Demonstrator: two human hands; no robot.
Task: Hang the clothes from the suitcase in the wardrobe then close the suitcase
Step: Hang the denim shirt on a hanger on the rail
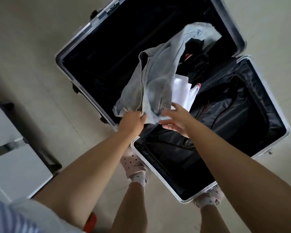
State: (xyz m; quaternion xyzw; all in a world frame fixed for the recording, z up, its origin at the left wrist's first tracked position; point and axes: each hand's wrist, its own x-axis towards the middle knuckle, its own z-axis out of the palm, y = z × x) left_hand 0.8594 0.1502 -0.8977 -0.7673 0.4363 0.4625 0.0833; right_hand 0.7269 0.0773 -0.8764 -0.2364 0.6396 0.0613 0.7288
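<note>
On the floor (32, 47), under my head camera, I see the suitcase (238, 36) lying wide open, with its two halves spread flat and the silver frame around each of them. Both halves have a black lining. I am holding a light blue denim garment (158, 76) above the place where the two halves meet. My left hand (133, 121) grasps the lower hem of this garment, with the fingers curled into the cloth. My right hand (176, 119) is just beside it with the fingers stretched and relaxed; the fingertips touch the same hem, but they do not clench it (I cannot tell if the thumb presses the cloth from below). The far end of the denim garment hangs down into the suitcase and rests on the other clothes. Under it lies a white folded garment (183, 91) with a small red edge, and behind that some dark clothes (198, 56), which are hard to separate from the black lining. My two feet stand near the nearer half of the suitcase, in pale pink perforated slippers (133, 163) and dotted socks. At the left side there is a white piece of furniture (13, 158) on dark legs, and at the bottom edge a small orange-red object (91, 222), too much hidden to name.
</note>
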